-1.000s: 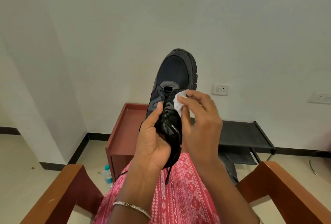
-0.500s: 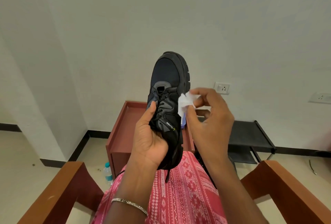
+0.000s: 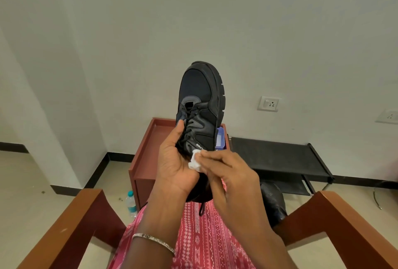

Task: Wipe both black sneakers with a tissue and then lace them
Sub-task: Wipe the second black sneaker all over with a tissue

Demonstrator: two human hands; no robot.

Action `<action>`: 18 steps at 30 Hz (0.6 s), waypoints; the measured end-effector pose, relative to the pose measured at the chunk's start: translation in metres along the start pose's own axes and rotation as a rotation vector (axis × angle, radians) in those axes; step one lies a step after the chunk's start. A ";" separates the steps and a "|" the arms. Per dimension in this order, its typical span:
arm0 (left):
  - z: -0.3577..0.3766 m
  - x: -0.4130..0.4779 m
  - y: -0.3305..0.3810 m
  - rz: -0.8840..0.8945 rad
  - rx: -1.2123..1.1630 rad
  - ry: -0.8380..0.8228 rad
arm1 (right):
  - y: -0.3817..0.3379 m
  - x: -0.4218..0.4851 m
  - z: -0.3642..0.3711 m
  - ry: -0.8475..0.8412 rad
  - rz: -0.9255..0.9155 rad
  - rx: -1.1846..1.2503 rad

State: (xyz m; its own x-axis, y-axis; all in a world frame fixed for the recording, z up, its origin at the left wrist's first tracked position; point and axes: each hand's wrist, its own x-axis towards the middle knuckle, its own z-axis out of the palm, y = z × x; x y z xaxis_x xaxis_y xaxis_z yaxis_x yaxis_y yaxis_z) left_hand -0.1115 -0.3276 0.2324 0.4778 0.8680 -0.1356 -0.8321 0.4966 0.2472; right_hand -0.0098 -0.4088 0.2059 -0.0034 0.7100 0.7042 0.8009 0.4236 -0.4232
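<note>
Head view: left hand grips the black mesh sneaker; right hand pinches a crumpled white tissue against it. Hard rubbing could shred the tissue.

Left hand grips the sneaker from its left side, thumb extended toward its toe. Right hand, at the sneaker's right, pinches a tissue against it, fingers curled.
</note>
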 end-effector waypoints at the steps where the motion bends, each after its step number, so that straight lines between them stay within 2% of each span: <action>1: 0.000 0.000 -0.002 -0.007 -0.004 -0.004 | 0.004 0.008 0.001 0.036 0.007 0.000; 6: 0.002 -0.002 -0.009 0.021 0.006 0.002 | 0.015 0.047 0.005 0.228 0.072 -0.041; 14: -0.002 0.001 0.002 0.061 0.011 0.012 | -0.007 -0.006 0.010 0.106 0.108 0.066; 18: 0.001 -0.002 -0.003 0.050 0.012 -0.011 | 0.003 0.017 0.009 0.168 0.120 0.077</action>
State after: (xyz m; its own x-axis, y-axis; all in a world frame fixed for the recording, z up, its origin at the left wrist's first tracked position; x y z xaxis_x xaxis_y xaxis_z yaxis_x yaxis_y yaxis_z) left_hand -0.1095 -0.3305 0.2325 0.4385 0.8917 -0.1124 -0.8516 0.4522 0.2649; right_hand -0.0134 -0.3901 0.2116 0.1942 0.6566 0.7289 0.7412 0.3885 -0.5474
